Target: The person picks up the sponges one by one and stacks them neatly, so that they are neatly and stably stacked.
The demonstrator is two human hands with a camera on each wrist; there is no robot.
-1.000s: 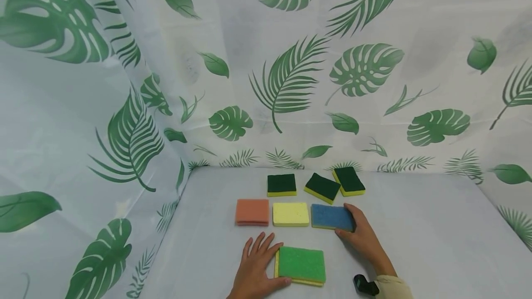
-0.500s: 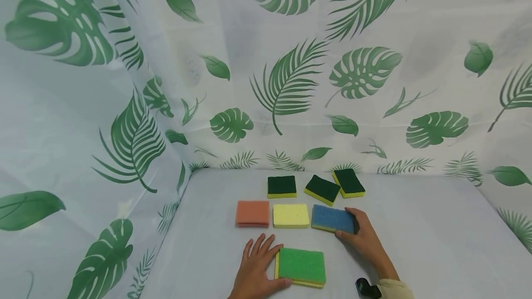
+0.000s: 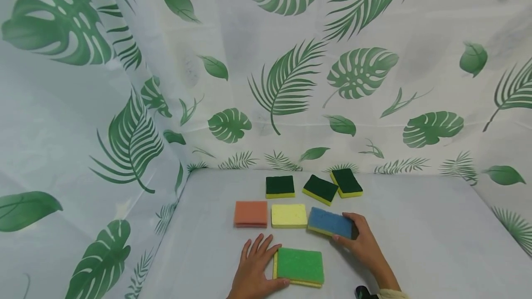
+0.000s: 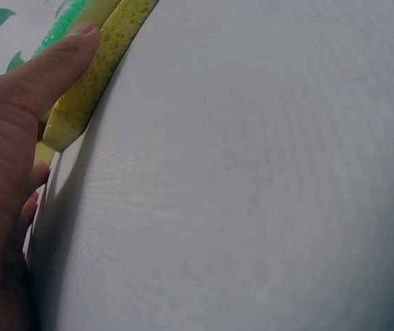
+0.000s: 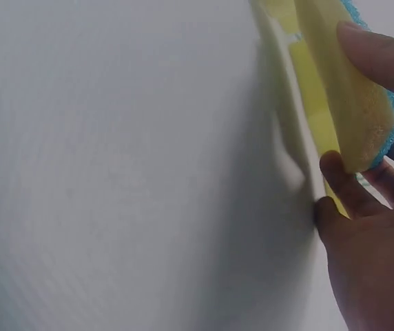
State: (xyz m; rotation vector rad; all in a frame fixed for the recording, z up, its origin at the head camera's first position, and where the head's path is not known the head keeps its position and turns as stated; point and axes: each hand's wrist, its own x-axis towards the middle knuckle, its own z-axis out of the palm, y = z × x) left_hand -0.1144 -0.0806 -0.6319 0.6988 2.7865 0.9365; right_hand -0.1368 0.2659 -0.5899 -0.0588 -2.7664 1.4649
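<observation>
Right hand (image 3: 362, 243) pinches a blue scouring sponge (image 3: 330, 221) just above the table (image 3: 203, 253); left hand (image 3: 255, 271), fingers spread, touches a green scouring sponge (image 3: 300, 263). A gentle, level grip seems best.

The right hand (image 3: 365, 243) holds a blue sponge (image 3: 330, 222). The left hand (image 3: 254, 272) touches a green sponge (image 3: 300, 263) nearby.

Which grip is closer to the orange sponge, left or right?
The left. The left grip is just in front of the orange sponge, not touching it. The right grip is off to its right, past the yellow sponge, holding the blue sponge.
</observation>
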